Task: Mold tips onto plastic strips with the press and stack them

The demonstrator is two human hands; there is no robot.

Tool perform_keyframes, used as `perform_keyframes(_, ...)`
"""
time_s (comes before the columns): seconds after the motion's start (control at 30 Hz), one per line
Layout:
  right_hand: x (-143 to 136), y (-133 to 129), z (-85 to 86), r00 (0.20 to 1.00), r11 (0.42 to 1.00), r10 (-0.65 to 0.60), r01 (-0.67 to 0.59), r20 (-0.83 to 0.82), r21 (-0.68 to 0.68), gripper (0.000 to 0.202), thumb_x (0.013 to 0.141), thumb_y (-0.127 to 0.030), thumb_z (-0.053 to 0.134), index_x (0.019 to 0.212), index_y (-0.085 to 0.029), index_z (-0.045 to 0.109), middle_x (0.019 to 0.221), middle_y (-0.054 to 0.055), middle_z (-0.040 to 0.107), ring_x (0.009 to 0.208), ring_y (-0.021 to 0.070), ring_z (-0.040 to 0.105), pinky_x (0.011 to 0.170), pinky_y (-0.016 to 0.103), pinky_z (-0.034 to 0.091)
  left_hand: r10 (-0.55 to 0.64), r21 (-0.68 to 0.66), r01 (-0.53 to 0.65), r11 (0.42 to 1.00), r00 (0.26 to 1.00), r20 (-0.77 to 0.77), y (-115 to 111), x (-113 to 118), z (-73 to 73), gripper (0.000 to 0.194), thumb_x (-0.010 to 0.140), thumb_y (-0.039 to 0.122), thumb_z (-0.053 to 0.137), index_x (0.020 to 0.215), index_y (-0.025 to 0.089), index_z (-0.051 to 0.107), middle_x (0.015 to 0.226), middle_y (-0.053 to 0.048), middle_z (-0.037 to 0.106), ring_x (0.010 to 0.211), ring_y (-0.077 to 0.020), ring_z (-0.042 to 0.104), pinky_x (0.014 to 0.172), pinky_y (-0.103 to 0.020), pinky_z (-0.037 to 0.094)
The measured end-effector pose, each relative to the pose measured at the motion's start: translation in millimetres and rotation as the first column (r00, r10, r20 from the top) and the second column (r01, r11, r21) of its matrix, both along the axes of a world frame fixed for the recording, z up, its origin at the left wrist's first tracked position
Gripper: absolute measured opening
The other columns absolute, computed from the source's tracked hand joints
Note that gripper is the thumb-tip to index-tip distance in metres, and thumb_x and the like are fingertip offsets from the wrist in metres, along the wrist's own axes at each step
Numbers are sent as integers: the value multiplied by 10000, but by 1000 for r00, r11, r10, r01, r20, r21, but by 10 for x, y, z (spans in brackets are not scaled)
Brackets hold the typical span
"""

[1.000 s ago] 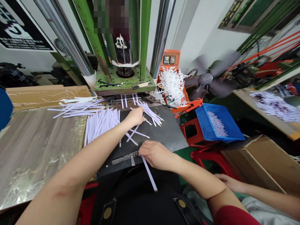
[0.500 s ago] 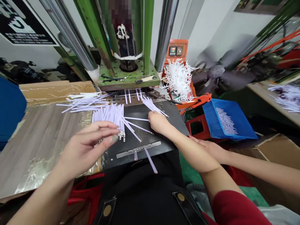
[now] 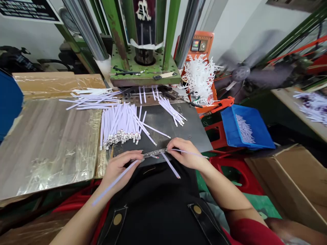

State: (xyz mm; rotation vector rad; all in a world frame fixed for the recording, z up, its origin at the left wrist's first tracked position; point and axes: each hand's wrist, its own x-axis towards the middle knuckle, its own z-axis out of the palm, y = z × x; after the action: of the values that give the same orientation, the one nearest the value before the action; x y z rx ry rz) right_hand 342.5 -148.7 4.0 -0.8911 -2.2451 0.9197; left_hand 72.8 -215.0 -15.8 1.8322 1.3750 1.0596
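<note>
A slotted metal bar (image 3: 155, 152) lies at the front edge of the dark work plate, between my hands. My left hand (image 3: 125, 165) is closed at its left end, pinching a pale purple strip (image 3: 112, 183) that runs back over my wrist. At the right end, my right hand (image 3: 182, 153) pinches another strip (image 3: 190, 153) pointing right. A further strip (image 3: 171, 166) hangs from the bar toward the apron. Behind the bar lies a large pile of strips (image 3: 120, 120) with metal ends, and a smaller bunch (image 3: 172, 110) sits to the right.
A green press (image 3: 145, 80) stands behind the plate, with an orange box (image 3: 204, 42) and white pieces (image 3: 200, 80) to its right. Farther right are a fan (image 3: 240, 72), a blue bin (image 3: 263, 134) and a cardboard box (image 3: 288, 180). A wrapped board (image 3: 51, 136) lies left.
Both hands have moved to the bar, each now with a strip. The small bunch is released on the plate. Another person's hand has left the right side. The camera view has shifted.
</note>
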Motion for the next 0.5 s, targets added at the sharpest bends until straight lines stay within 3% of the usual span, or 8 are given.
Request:
perform_keyframes(0.2,-23,-55,-21,987,975,56,-87,153,203,158,991,-95,416,942,-165,549,928,103,632,894,214,587,815,338,504,-3,244,45,969,985,-172,65,54,-32,89,891,153,632,939,207,683,931,-7,756,890,-132,721,879,-234,569)
perform_keyframes(0.33,-52,-105,33,945,939,55,-158,322,305,227,987,-63,365,923,-151,564,893,109,617,871,228,563,807,347,503,-69,269,159,950,946,-317,98,68,83,110,914,147,574,953,202,662,931,-14,747,848,-128,715,841,-222,562)
perform_keyframes(0.5,-89,-77,47,917,929,75,-207,392,306,197,965,-65,427,894,-134,597,879,114,621,845,239,565,772,352,502,-83,221,206,953,882,-465,151,102,153,186,947,176,489,914,212,668,861,-6,747,796,-154,715,784,-258,571)
